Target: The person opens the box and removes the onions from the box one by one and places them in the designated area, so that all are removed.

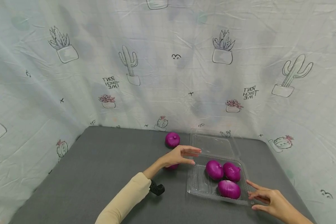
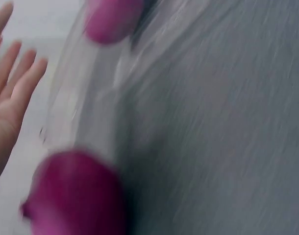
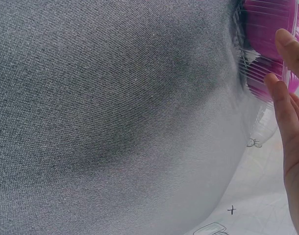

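Onions (image 1: 229, 189) are a super loud magenta-purple, with thin paler streaks on the front one. Container's (image 1: 197, 184) totally clear with a ribbed pattern. Table cover (image 1: 114, 161) is plain dark grey, sleeve (image 1: 128, 196) cream, gadget under it (image 1: 157, 188) black. Backdrop's (image 1: 162, 87) whitish, printed with dark-outlined cacti, pinkish succulents and mirrored dark lettering.
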Motion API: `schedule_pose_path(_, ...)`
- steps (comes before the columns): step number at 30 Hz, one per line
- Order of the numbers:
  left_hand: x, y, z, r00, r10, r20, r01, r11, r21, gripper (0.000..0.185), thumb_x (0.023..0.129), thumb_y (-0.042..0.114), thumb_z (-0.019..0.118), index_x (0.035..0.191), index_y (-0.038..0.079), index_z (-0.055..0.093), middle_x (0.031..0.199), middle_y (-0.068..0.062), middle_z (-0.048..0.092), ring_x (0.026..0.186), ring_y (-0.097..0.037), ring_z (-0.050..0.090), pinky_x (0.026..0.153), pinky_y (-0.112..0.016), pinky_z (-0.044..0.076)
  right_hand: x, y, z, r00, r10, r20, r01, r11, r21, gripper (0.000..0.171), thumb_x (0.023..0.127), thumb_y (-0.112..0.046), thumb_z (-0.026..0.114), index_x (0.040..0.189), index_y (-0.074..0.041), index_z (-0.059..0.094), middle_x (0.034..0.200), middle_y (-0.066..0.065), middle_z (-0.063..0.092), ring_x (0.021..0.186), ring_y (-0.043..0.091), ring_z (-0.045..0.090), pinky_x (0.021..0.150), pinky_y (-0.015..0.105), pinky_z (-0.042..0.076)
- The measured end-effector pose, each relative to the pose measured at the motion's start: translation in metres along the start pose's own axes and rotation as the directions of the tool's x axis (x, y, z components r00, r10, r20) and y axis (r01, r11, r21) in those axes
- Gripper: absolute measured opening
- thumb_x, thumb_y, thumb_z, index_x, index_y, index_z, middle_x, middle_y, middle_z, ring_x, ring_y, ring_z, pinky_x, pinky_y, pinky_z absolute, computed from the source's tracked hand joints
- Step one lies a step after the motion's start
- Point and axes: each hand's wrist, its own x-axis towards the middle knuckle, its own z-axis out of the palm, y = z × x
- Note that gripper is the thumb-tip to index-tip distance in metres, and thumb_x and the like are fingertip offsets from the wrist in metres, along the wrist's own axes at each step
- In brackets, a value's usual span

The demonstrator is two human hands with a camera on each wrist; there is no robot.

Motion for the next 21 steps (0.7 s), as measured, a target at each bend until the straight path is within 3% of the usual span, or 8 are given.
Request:
schedule_pose_path(9,0.02,-0.006,0.044,0.985,-0.115,-0.131,0.11,0.993,-0.045,0.052,0.084,-0.006,0.069,0.133,-0.004,0.052,0.137,-0.019,0.051,0.131,-0.031,0.044,0.102,-0.04,0.041,0.0,0.001,0.0,1.0,-0.001,0.007,0.001,0.999,0.034,0.037,0.065,0.009,0.079,0.099,-0.003,0.071,0.144,-0.017,0.04,0.1,-0.001,0.062,0.072,0.014,0.051)
schedule_pose_path(15,0.028,-0.007,0.054,0.966,-0.162,-0.199,0.167,0.986,0.008,0.051,0.083,-0.001,0.072,0.132,0.0,0.055,0.136,-0.017,0.053,0.129,-0.028,0.046,0.099,-0.027,0.043,0.0,0.002,-0.001,1.0,-0.002,0.012,0.001,0.999,0.038,0.035,0.067,0.007,0.079,0.099,-0.002,0.07,0.144,-0.017,0.04,0.101,-0.002,0.061,0.071,0.014,0.051)
schedule_pose_path(21,0.033,-0.006,0.06,0.949,-0.2,-0.245,0.222,0.973,0.066,0.053,0.082,0.003,0.074,0.132,-0.001,0.055,0.135,-0.013,0.054,0.129,-0.027,0.047,0.101,-0.026,0.041,-0.001,0.003,0.0,1.0,-0.009,0.009,0.009,0.999,0.036,0.036,0.066,0.008,0.079,0.099,-0.003,0.07,0.144,-0.016,0.04,0.101,-0.001,0.062,0.071,0.014,0.051)
